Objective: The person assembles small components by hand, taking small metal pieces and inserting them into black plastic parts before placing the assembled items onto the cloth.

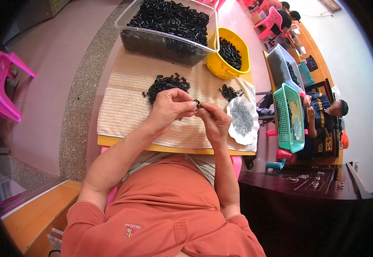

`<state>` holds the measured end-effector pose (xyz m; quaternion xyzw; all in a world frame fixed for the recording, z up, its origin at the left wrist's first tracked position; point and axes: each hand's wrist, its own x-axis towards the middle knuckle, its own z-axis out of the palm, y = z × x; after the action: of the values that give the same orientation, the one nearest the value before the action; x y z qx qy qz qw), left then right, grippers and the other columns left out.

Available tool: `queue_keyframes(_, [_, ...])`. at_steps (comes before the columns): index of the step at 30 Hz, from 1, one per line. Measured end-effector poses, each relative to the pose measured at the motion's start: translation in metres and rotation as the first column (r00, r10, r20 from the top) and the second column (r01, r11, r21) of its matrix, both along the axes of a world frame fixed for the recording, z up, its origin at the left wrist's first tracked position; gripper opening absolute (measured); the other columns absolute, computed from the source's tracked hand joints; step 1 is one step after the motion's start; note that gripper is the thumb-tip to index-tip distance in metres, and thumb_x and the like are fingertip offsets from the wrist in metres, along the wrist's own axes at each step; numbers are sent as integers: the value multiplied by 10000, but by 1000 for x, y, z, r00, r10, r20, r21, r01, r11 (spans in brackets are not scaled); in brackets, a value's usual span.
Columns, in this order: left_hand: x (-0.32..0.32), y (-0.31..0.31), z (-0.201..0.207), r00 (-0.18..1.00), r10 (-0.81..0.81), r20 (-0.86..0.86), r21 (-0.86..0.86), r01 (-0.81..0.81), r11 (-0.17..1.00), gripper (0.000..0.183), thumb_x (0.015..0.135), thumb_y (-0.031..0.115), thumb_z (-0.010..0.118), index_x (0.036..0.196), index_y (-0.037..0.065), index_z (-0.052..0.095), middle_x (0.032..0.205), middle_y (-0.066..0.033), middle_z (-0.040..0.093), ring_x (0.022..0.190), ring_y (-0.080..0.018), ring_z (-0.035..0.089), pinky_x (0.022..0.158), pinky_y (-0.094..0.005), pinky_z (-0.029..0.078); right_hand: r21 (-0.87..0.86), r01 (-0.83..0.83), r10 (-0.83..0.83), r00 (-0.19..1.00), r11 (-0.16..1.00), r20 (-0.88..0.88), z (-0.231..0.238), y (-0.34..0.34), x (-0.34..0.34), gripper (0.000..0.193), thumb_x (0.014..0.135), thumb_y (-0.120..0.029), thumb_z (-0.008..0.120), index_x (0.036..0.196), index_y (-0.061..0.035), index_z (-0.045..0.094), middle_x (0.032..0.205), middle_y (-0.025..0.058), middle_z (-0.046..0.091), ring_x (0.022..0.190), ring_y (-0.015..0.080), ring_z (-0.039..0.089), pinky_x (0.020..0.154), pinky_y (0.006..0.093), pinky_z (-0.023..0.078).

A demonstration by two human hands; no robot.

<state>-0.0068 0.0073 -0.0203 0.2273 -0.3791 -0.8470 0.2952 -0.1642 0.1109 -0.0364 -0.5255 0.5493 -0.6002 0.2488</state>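
Over the towel-covered table, my left hand [171, 108] and my right hand [214, 123] meet with their fingertips pinched together. Between them is a small black plastic piece [197, 103], partly hidden by the fingers. Just beyond my left hand lies a loose pile of black pieces [163, 87]. A smaller heap of black pieces [230, 92] is beyond my right hand. Beside that hand sits a white scalloped dish [246, 139] holding many tiny, shiny, greyish bits, too small to name.
A clear plastic bin [165, 45] and a yellow basket [220, 68], both full of black pieces, stand at the table's far side. The striped towel [122, 98] covers the tabletop. To the right, another person [323, 113] sits by a green basket [283, 128]. A pink stool [2, 92] stands left.
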Motion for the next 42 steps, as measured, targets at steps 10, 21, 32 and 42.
queue_keyframes(10, [0, -1, -1, 999, -31, 30, -60, 33, 998, 135, 852, 42, 736, 942, 10, 641, 885, -82, 697, 794, -153, 696, 715, -263, 598, 40, -34, 26, 981, 999, 193, 9, 4, -2, 195, 900, 81, 636, 1096, 92, 634, 974, 129, 693, 890, 194, 703, 816, 297, 586])
queue_keyframes(21, [3, -1, 3, 995, -88, 43, -113, 93, 989, 133, 838, 48, 748, 920, 3, 654, 865, -77, 698, 796, -144, 695, 707, -255, 579, 37, -90, 82, 982, 995, 172, 12, 5, -6, 187, 893, 95, 634, 1079, 74, 646, 1005, 121, 664, 898, 180, 685, 810, 284, 579])
queue_keyframes(32, [3, -1, 3, 989, -123, 77, -132, 132, 982, 229, 820, 55, 760, 987, -12, 617, 857, -101, 698, 772, -153, 692, 701, -273, 583, 83, -141, 132, 986, 987, 106, 15, 6, -10, 151, 872, 90, 663, 1017, 47, 664, 945, 97, 665, 852, 159, 666, 757, 263, 552])
queue_keyframes(42, [10, -4, 14, 963, -243, 113, -115, 256, 960, 360, 766, 24, 777, 1062, -41, 584, 839, -114, 693, 745, -170, 691, 675, -293, 589, 296, -339, 271, 930, 893, 247, 38, 9, -23, 124, 884, 87, 637, 1006, 85, 659, 963, 135, 672, 860, 218, 701, 796, 334, 614])
